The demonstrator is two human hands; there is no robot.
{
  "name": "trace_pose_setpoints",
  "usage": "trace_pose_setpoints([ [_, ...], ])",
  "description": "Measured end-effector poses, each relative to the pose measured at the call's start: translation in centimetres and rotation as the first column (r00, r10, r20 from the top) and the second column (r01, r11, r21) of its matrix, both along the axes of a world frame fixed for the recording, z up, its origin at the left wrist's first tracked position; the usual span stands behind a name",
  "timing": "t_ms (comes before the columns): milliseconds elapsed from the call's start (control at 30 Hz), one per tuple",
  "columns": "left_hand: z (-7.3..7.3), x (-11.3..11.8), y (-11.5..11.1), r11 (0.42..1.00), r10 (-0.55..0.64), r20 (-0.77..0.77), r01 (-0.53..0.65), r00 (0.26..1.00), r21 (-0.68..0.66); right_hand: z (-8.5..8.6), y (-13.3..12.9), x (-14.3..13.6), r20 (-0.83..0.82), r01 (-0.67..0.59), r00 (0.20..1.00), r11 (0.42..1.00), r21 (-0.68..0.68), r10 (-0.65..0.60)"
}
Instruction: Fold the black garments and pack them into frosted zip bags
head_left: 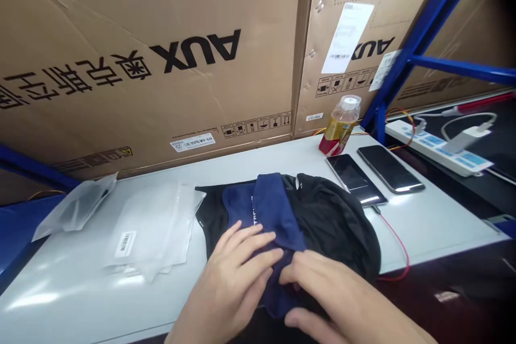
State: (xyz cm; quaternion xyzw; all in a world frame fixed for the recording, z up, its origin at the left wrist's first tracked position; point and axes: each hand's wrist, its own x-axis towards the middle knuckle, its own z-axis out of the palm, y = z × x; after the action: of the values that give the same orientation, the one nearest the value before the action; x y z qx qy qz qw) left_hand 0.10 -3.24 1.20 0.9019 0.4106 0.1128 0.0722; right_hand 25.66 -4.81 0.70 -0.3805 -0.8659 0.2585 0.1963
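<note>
A navy blue cloth with small white lettering lies folded on top of black fabric near the table's front edge. My left hand rests on the left part of the navy cloth, palm down with its fingers spread. On the cloth's right front part is my right hand, its fingers bent and the thumb apart from them, touching the fabric. Whether cloth is pinched under the right fingertips is hidden.
Clear plastic bags lie stacked at the left of the white table. Two phones and a drink bottle stand or lie at the right, near a power strip. Large cartons rise behind.
</note>
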Motion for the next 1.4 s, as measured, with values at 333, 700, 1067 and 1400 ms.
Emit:
trace_pose_setpoints([
  [333,-0.8,0.6,-1.6,0.985,-0.107,-0.032,0.102,0.994,-0.138,0.4,3.3,1.5,-0.046,-0.048,0.998,0.983,-0.176,0.041],
  [700,-2.0,2.4,-2.2,0.987,-0.123,0.047,0.127,0.991,-0.095,1.3,16.5,-4.1,0.400,0.474,0.819,0.877,-0.071,-0.411],
  [1067,-2.0,2.7,-1.6,0.989,-0.059,0.214,0.029,0.975,0.142,0.4,15.7,-2.5,-0.105,0.245,0.961,0.963,-0.114,-0.257],
  [1400,-0.7,0.1,-1.6,0.950,-0.017,0.368,-0.100,0.930,0.296,-1.9,6.3,0.7,0.012,-0.273,0.962,0.948,0.162,0.274],
])
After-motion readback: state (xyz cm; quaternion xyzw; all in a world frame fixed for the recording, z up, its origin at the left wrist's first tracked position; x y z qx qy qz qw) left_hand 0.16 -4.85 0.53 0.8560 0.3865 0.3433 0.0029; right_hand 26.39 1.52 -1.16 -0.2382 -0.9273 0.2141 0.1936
